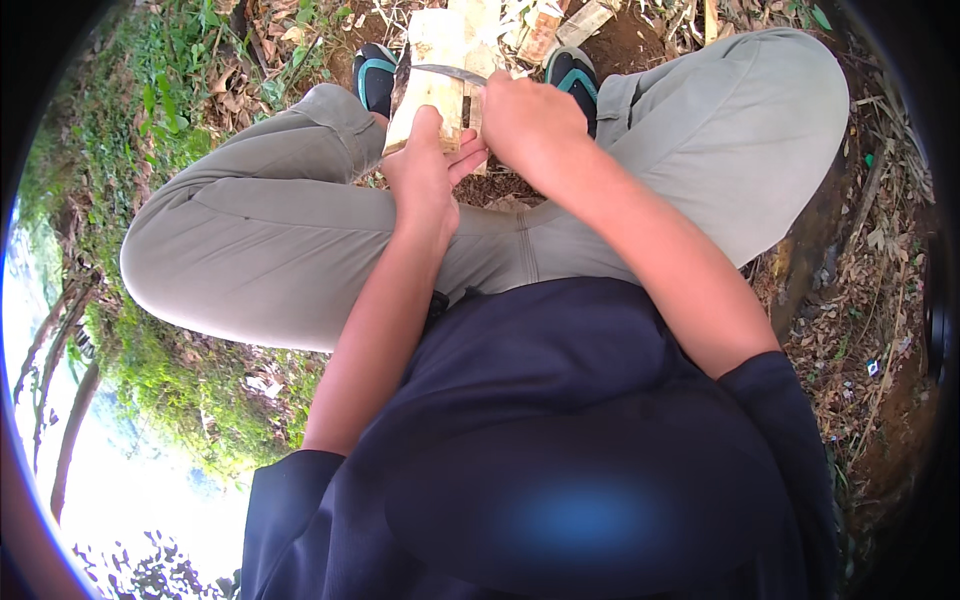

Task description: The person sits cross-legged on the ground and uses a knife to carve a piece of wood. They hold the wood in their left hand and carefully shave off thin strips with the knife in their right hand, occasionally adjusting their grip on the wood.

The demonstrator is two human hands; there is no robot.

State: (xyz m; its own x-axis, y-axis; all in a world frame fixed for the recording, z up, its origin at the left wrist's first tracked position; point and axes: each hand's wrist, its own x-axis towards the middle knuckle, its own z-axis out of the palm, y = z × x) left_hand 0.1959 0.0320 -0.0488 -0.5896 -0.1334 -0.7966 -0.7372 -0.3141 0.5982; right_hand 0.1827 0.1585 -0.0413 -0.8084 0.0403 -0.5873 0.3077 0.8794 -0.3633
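A pale, split block of wood (432, 90) with a strip of dark bark on its left side stands out in front of me, between my feet. My left hand (425, 170) grips its near end, thumb on the upper face and fingers around the right side. In my right hand (535, 125) is a knife (450, 72) with a narrow, slightly curved blade. The fist hides its handle. The blade points left and lies across the upper face of the block, seemingly touching it.
My feet in dark sandals with teal straps (375, 82) flank the wood. Split wood pieces (585, 22) and pale shavings lie on brown soil beyond. Green plants (160, 95) grow at left; dry leaves and twigs (880, 290) cover the ground at right.
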